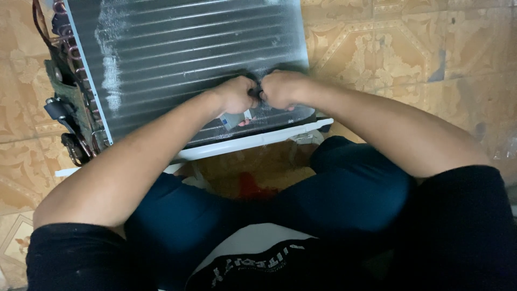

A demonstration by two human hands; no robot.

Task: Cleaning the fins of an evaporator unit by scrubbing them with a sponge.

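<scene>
A small dark thing sits pinched between two fists, right on top of the big grey finned coil. The left hand is curled tight on it and also has a little white and blue piece under it. The right hand is curled tight too, touching the left. Copper pipes run down the coil's left side, on a tan tiled floor

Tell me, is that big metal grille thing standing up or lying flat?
Lying flat. The finned coil panel rests on the tiled floor, seen from above, with both hands, left and right, pressing on it.
</scene>
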